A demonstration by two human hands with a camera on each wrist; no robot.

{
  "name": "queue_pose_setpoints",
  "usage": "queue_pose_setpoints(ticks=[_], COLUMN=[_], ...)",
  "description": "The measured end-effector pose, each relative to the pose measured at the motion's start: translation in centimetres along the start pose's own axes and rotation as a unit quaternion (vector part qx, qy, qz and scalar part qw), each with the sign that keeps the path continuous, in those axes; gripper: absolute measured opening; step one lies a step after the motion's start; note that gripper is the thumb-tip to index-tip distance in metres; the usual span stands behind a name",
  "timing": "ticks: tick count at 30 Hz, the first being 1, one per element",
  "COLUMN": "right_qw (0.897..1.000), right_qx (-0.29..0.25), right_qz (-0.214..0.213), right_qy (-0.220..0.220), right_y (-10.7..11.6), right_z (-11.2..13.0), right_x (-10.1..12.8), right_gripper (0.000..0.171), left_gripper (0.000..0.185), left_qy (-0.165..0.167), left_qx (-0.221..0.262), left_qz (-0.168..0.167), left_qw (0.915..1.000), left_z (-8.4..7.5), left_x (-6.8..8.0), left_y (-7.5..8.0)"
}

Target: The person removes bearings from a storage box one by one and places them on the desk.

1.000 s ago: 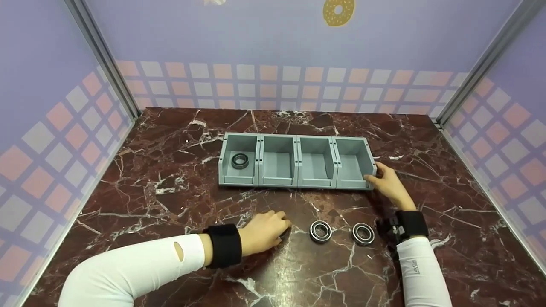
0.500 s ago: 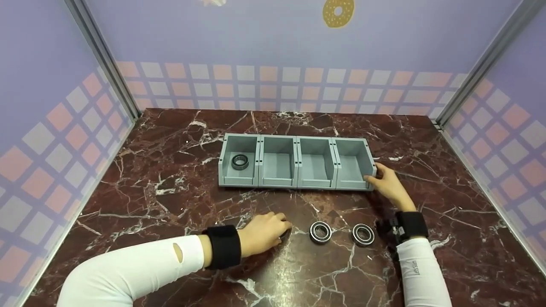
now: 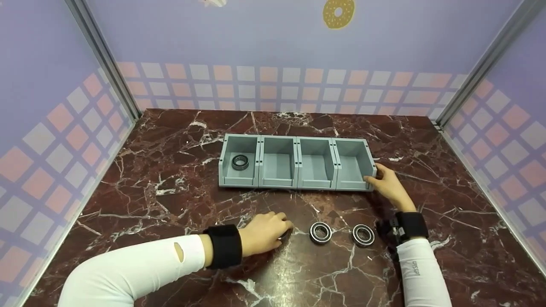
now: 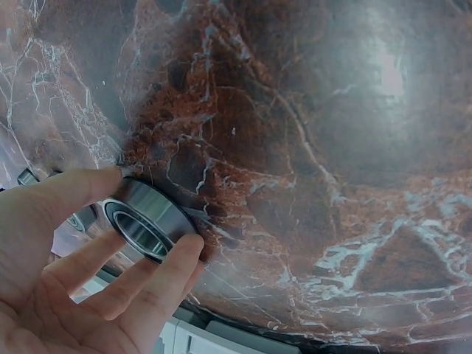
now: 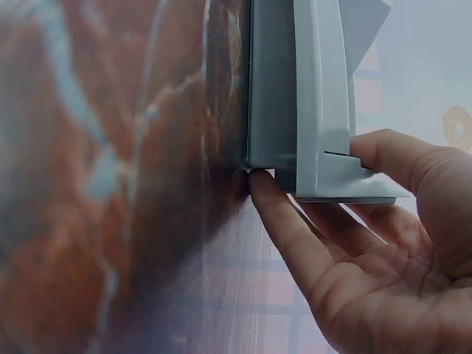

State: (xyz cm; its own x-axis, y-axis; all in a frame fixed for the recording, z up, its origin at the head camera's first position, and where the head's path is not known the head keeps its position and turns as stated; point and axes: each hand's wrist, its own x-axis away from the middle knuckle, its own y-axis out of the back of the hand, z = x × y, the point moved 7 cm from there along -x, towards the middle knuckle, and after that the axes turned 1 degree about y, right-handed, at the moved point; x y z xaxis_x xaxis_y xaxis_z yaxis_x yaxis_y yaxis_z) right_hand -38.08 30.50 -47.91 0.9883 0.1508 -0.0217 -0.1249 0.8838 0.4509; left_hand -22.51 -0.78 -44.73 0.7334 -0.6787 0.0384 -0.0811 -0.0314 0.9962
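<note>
Steel ring bearing (image 4: 144, 221): pinched on the marble tabletop (image 3: 179, 200) by left hand (image 3: 263, 233) fingers (image 4: 158, 284); right hand (image 3: 389, 184) grips the grey four-compartment bin (image 3: 294, 162) at its 3 o'clock end.

head view: left hand (image 3: 264, 232) covers the bearing (image 4: 144, 219) it pinches, only a dark sliver shows. right wrist view: surface (image 5: 110, 184) blurred, bin row (image 5: 310, 96) cut off at top edge, only its end corner visible. left wrist view: palm cropped at frame corner.

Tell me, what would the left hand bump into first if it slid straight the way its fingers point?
Probably the nearer loose steel bearing ring, lying just right of the left hand, though exact direction is unclear.
</note>
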Motion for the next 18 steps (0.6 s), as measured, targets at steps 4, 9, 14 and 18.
queue_pose_setpoints(ticks=[4,9,14,18], right_qw=[1.0,1.0,1.0,1.0], right_qx=[0.007,0.015,0.015,0.013], right_qz=[-0.001,-0.003,-0.004,-0.004], right_qy=[0.001,0.003,0.004,0.003], right_y=[0.0,0.0,0.0,0.1], right_z=[0.1,0.2,0.3,0.2], right_x=[0.0,0.0,0.0,0.1], right_gripper=[0.057,0.055,0.054,0.053], left_gripper=[0.038,0.037,0.038,0.039], left_qy=[-0.006,-0.007,-0.006,-0.007], left_qx=[-0.008,-0.011,-0.006,0.0], left_qz=[-0.012,-0.017,-0.022,-0.024], left_qw=[0.9999,0.9998,0.9997,0.9997], left_z=[-0.1,-0.1,-0.1,0.0], left_x=[0.1,0.3,0.5,0.6], left_y=[0.4,0.7,1.3,1.8])
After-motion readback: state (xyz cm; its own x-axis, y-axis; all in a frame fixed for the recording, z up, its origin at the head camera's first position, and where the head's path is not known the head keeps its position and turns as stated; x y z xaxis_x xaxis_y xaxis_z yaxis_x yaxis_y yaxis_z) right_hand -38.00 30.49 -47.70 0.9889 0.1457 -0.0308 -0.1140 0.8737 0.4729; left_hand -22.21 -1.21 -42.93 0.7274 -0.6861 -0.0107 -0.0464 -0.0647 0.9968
